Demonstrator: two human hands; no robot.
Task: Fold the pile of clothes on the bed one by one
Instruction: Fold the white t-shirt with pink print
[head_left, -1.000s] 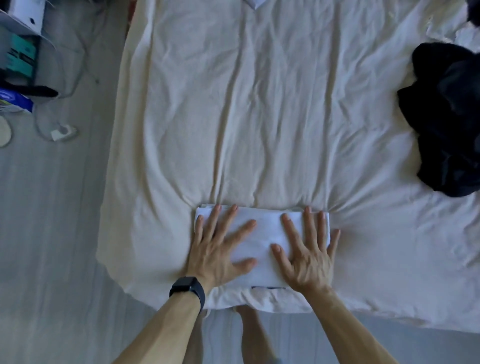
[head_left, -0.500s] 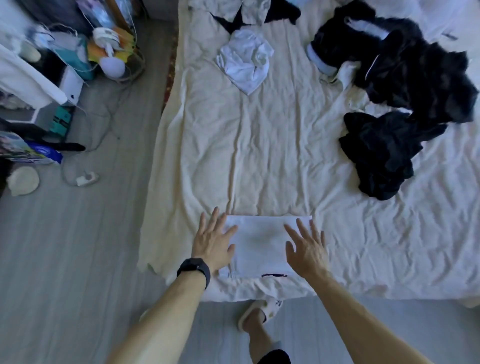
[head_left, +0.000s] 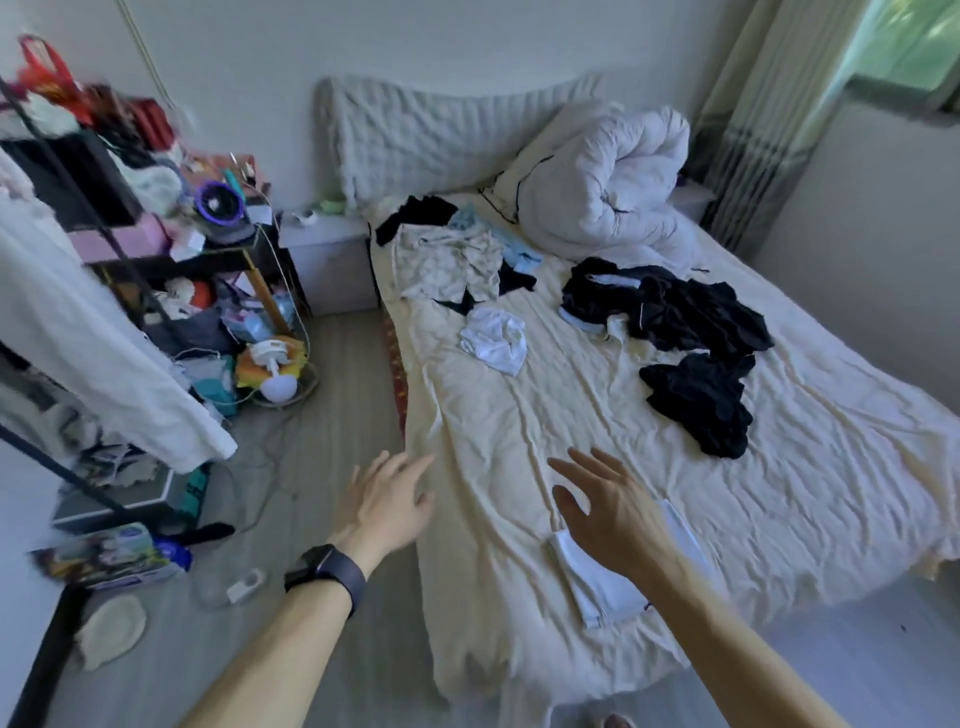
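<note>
The left hand (head_left: 387, 501) and right hand (head_left: 608, 506) hovered empty over the near edge of the wrinkled cream bed sheet (head_left: 519, 436), fingers spread wide and relaxed. The folded white rectangular garment (head_left: 595, 584) lay at five o'clock, partly beneath the right wrist. Crumpled black clothes (head_left: 691, 332) were heaped at two o'clock, with a crumpled white cloth (head_left: 493, 338) at twelve.

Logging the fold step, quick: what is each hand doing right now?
Left hand: open, fingers spread, holding nothing.
Right hand: open, fingers spread, holding nothing.
</note>
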